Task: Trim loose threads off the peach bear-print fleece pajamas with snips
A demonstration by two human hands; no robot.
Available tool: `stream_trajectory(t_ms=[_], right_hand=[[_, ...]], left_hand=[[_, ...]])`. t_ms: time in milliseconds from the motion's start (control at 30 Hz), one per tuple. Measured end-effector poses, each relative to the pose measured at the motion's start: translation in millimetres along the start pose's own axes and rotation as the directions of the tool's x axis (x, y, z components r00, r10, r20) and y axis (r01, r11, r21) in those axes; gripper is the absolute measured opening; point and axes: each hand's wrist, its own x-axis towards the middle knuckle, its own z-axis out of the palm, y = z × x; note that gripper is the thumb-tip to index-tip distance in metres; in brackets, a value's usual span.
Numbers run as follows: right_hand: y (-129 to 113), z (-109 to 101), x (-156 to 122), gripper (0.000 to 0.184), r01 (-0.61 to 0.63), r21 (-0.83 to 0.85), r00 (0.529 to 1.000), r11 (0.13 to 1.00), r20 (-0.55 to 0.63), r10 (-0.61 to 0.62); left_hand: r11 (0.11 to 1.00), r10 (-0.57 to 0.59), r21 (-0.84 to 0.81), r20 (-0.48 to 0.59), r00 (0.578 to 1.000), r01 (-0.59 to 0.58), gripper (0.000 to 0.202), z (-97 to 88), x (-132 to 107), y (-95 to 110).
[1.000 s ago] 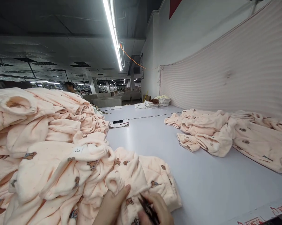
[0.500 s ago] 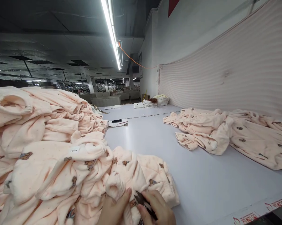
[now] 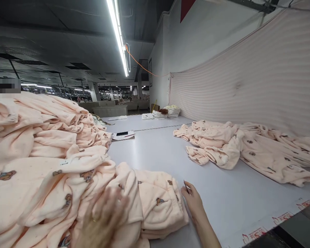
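Note:
My left hand, smeared by motion, is over the front of a peach fleece garment with small printed figures, its fingers stretched out. Past the garment's cuffed right end, my right hand is closed around dark thread snips; only their narrow tip shows beyond the fingers. The rest of the snips is hidden in my palm. To the left, a high heap of similar peach garments adjoins this piece, and a white label shows on one of them.
More peach garments lie across the pale table at the right. Farther back are a dark phone on papers and folded white stacks. A striped cloth hangs along the right wall.
My right hand has moved from the garment's front to beyond its right end with the snips. My left hand has let go of the pinched fabric and shifted left. The view has turned slightly right.

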Motion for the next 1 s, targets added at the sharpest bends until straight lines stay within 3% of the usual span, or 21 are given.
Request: stream_trajectory(t_ms=[67, 100, 133, 200, 267, 300, 367, 500, 600, 767, 900, 967, 1000], right_hand=[[-2, 4, 13, 0.038, -0.038, 0.074, 0.988, 0.997, 0.149, 0.027], [-2, 9, 13, 0.035, -0.053, 0.112, 0.975, 0.992, 0.220, 0.028], [-2, 15, 10, 0.032, -0.065, 0.146, 0.959, 0.987, 0.281, 0.021], [-1, 28, -5, 0.028, -0.084, 0.201, 0.931, 0.976, 0.365, 0.005], [1, 38, -22, 0.025, -0.097, 0.231, 0.913, 0.968, 0.407, -0.005], [3, 42, -30, 0.025, -0.099, 0.238, 0.911, 0.966, 0.413, -0.009], [6, 47, -39, 0.026, -0.089, 0.238, 0.916, 0.967, 0.401, -0.014], [9, 52, -43, 0.038, -0.020, 0.193, 0.948, 0.981, 0.314, -0.043], [5, 56, -46, 0.039, 0.047, 0.154, 0.962, 0.987, 0.259, -0.086], [-7, 58, -65, 0.024, 0.146, 0.087, 0.888, 0.985, 0.428, -0.169], [-23, 49, -74, 0.023, 0.389, -0.061, 0.891, 0.919, 0.278, -0.359], [-33, 46, -71, 0.020, 0.533, -0.215, 0.841, 0.818, 0.233, -0.487], [-37, 47, -68, 0.017, 0.583, -0.273, 0.812, 0.765, 0.239, -0.533]], left_hand=[[0.955, 0.285, -0.103, 0.071, 0.956, -0.277, 0.037, 1.4, 14, 19], [0.930, 0.337, -0.201, 0.132, 0.932, -0.308, 0.030, 1.1, 26, 31], [0.920, 0.319, -0.303, 0.207, 0.925, -0.249, 0.024, 0.6, 41, 44], [0.890, 0.188, -0.456, 0.422, 0.887, 0.028, 0.020, 3.0, 75, 68], [0.769, -0.003, -0.514, 0.593, 0.805, 0.381, 0.020, 14.5, 104, 84], [0.713, -0.090, -0.487, 0.650, 0.754, 0.505, 0.015, 23.8, 115, 89], [0.677, -0.153, -0.457, 0.678, 0.719, 0.576, 0.014, 45.8, 122, 92], [0.624, -0.172, -0.506, 0.654, 0.736, 0.595, 0.023, 71.2, 104, 83], [0.592, -0.211, -0.536, 0.618, 0.758, 0.602, 0.025, 62.0, 91, 77], [0.501, -0.336, -0.611, 0.515, 0.789, 0.613, 0.018, 37.5, 83, 61], [0.552, -0.189, -0.680, 0.462, 0.867, 0.483, 0.034, 32.4, 74, 37], [0.499, -0.074, -0.723, 0.515, 0.854, 0.479, 0.033, 30.3, 71, 27], [0.425, -0.023, -0.739, 0.568, 0.822, 0.523, 0.029, 28.7, 71, 22]])
